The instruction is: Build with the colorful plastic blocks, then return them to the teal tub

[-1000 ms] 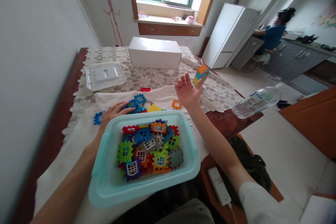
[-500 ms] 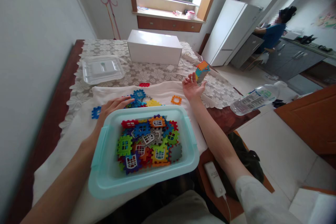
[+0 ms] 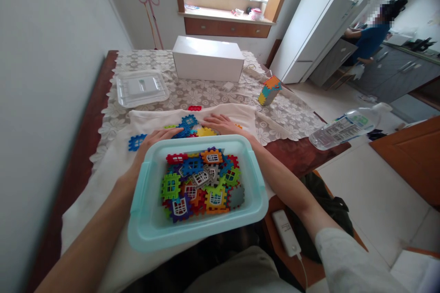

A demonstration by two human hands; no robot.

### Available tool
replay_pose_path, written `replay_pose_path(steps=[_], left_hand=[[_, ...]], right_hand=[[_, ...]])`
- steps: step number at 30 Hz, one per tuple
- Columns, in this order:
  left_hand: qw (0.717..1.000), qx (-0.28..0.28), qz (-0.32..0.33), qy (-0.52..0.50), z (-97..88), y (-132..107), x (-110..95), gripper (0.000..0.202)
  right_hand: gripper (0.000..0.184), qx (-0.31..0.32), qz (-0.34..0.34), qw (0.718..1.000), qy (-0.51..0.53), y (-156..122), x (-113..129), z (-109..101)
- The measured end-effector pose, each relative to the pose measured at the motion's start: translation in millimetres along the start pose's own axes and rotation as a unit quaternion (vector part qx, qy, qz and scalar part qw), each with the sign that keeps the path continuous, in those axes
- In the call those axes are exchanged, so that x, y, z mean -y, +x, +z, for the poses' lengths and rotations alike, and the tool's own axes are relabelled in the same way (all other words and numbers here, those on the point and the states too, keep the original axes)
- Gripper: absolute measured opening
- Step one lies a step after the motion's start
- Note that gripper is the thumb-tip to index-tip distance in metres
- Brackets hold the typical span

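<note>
Flanking loose blocks (image 3: 189, 121), both hands (image 3: 160, 137) (image 3: 226, 125) spread past the far tub rim (image 3: 202, 141), lace tablecloth (image 3: 208, 97) stretching ahead.

Right fingers (image 3: 212, 120) now beside yellow piece (image 3: 206, 132)

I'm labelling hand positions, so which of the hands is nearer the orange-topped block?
Right. The right hand is left of the orange-topped block and closer to the camera; the left hand is much farther left, by the blue pieces.

We're in a home: lace tablecloth (image 3: 220, 96), white fridge (image 3: 302, 36), coat stand (image 3: 148, 0), grey kitchen cabinets (image 3: 395, 66) off to the right.
</note>
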State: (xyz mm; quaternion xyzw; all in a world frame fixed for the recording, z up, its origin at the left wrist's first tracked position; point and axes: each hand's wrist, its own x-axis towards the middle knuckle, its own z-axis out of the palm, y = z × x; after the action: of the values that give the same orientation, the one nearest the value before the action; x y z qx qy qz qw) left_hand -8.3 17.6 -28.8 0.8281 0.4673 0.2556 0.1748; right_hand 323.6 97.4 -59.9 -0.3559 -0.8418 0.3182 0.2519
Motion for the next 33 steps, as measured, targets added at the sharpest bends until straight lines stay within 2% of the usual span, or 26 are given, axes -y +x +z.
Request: replay_pose_path(steps=[2,5,8,11,14,16,20,21,23,26,28,29,31,33], left_hand=[[1.0,0.007,-0.012,-0.002,-0.7,3,1,0.054],[1.0,0.0,-0.02,-0.012,-1.7,4,4,0.05],[0.996,-0.076,-0.045,-0.016,-2.3,4,3,0.045],[0.981,-0.171,-0.079,-0.034,0.3,3,-3,0.037],[0.967,-0.213,-0.123,-0.062,5.4,2,-5,0.033],[0.962,-0.208,-0.159,-0.07,8.5,1,-4,0.036],[0.959,-0.185,-0.192,-0.098,11.6,1,-1,0.042],[0.956,-0.189,-0.196,-0.11,11.9,1,-1,0.042],[0.949,-0.2,-0.203,-0.134,12.1,0,0,0.041],[0.943,-0.227,-0.193,-0.149,10.5,-1,-1,0.036],[0.933,-0.272,-0.178,-0.153,7.8,-1,-4,0.031],[0.923,-0.302,-0.174,-0.162,5.8,0,-6,0.03],[0.887,-0.375,-0.179,-0.202,0.5,3,-12,0.03],[0.843,-0.434,-0.187,-0.258,-6.8,6,-18,0.035]], right_hand=[[0.054,0.004,-0.011,1.0,0.008,2,2,1],[0.047,-0.026,-0.023,0.998,0.044,2,9,-1],[0.03,-0.056,-0.03,0.996,0.066,-3,21,-1],[0.011,-0.087,0.006,0.993,0.076,-7,29,1],[0.024,-0.118,0.043,0.982,0.142,-5,28,0],[0.034,-0.156,0.046,0.957,0.241,-1,26,-4],[0.045,-0.226,0.036,0.867,0.442,-3,35,-23],[0.047,-0.223,0.038,0.857,0.464,-7,40,-29],[0.051,-0.175,0.041,0.865,0.468,-15,49,-40],[0.058,-0.02,0.001,0.909,0.417,-26,59,-51],[0.065,0.074,-0.036,0.919,0.387,-28,61,-53],[0.07,0.1,-0.05,0.917,0.383,-27,61,-52],[0.079,0.108,-0.062,0.909,0.397,-24,58,-46],[0.08,0.057,-0.053,0.904,0.419,-20,52,-37]])
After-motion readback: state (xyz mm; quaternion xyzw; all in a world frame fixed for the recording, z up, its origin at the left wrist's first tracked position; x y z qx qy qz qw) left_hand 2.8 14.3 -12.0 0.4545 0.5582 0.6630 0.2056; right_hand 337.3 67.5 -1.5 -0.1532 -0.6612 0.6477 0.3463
